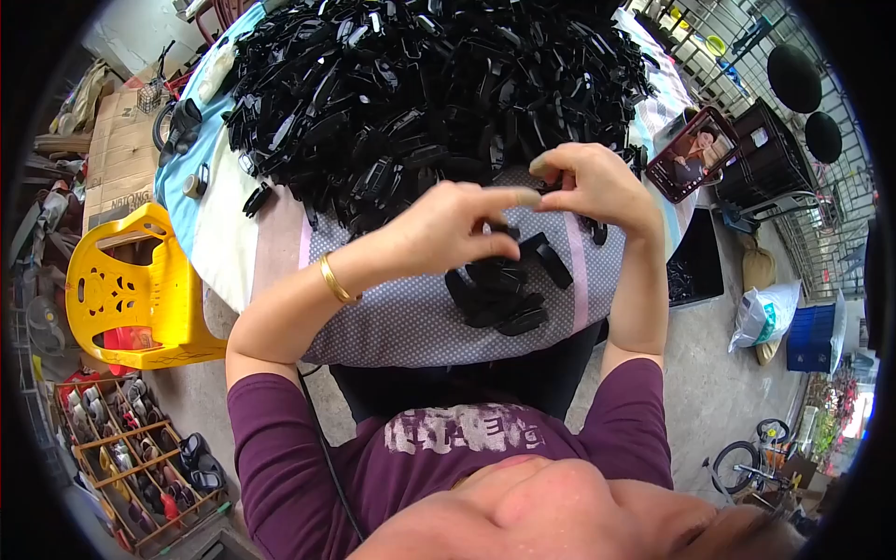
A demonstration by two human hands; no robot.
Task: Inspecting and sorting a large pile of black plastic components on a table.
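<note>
While our left hand (457, 224) and right hand (593, 185) pinch one black clip (546, 201) together, we count one phone (693, 152); one yellow chair (131, 289); clip heap (420, 84) uncountable.

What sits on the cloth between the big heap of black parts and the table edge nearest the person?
In the head view, a small cluster of black plastic parts lies on the dotted cloth, below both hands; around it the cloth shows bare.

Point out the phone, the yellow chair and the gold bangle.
Phone (693, 153), head view, on the middle of its lit screen.
Yellow chair (126, 285), head view, on its patterned backrest.
Gold bangle (335, 281), head view, on the band across the left wrist.
</note>
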